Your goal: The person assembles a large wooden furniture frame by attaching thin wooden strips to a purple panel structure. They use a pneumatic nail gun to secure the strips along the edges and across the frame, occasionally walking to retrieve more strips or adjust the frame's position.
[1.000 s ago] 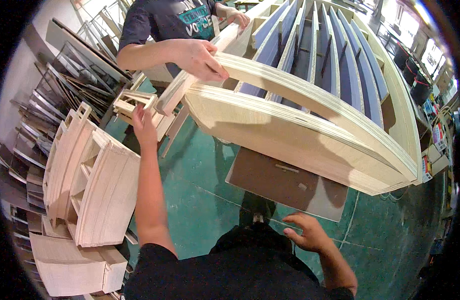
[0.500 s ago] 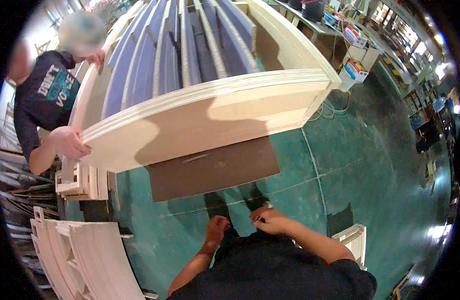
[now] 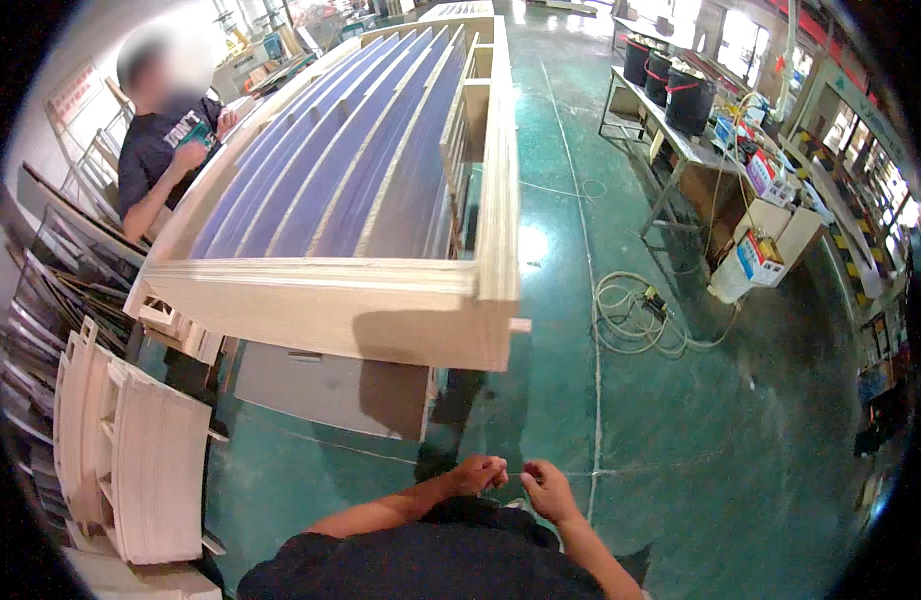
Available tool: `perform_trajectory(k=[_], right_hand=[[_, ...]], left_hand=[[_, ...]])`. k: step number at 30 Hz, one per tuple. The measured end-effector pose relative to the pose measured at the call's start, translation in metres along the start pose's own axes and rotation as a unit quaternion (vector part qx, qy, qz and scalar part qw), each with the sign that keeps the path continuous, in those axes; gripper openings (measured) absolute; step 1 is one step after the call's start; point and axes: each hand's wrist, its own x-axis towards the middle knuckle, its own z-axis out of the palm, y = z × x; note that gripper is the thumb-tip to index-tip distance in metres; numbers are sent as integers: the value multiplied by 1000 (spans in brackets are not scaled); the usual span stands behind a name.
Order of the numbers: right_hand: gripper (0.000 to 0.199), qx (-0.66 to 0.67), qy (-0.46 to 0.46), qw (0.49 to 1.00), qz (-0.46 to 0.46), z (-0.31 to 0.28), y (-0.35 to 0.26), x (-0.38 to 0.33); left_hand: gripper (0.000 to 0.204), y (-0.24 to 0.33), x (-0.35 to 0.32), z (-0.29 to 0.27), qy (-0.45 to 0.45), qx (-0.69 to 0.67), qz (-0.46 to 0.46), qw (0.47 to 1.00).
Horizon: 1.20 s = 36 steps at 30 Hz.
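Close together in front of my body, over the green floor, are my left hand (image 3: 480,475) and my right hand (image 3: 547,490). Both have curled fingers, and whatever they may hold is too small or hidden to make out. Neither touches the large pale wooden frame (image 3: 320,305) ahead of me. Long blue-purple panels (image 3: 325,165) with pale edges stand in rows inside that frame. Along its left side is another person in a dark shirt (image 3: 165,150), with one hand near the frame's rim and the other in front of the chest.
A flat brown board (image 3: 330,390) lies beneath the frame's near end. Curved plywood pieces (image 3: 160,460) are stacked at the left. To the right are a coiled hose (image 3: 625,315), a workbench (image 3: 680,150) with black buckets (image 3: 688,100), and a white bin (image 3: 730,275).
My view has swung right and up, so the frame appears further left and more of the workbench shows. The other person's near hand has left the frame's corner. My hands have come closer together.
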Motion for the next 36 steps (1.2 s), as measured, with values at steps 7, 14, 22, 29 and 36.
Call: perform_trajectory(k=[7, 14, 22, 29, 36], right_hand=[[59, -180, -14, 903, -390, -87, -84, 117], [30, -491, -118, 814, -286, -276, -14, 295], [48, 206, -20, 948, 241, -442, 32, 541], [61, 553, -234, 754, 265, -594, -32, 688], [35, 267, -9, 926, 265, -786, 103, 791]], left_hand=[[78, 111, 143, 64, -26, -387, 194, 901], [95, 195, 290, 79, -46, -717, 75, 692], [67, 332, 577, 23, 324, -163, 69, 929], [53, 315, 851, -83, 345, 143, 47, 927], [37, 339, 978, -148, 297, 78, -175, 935]])
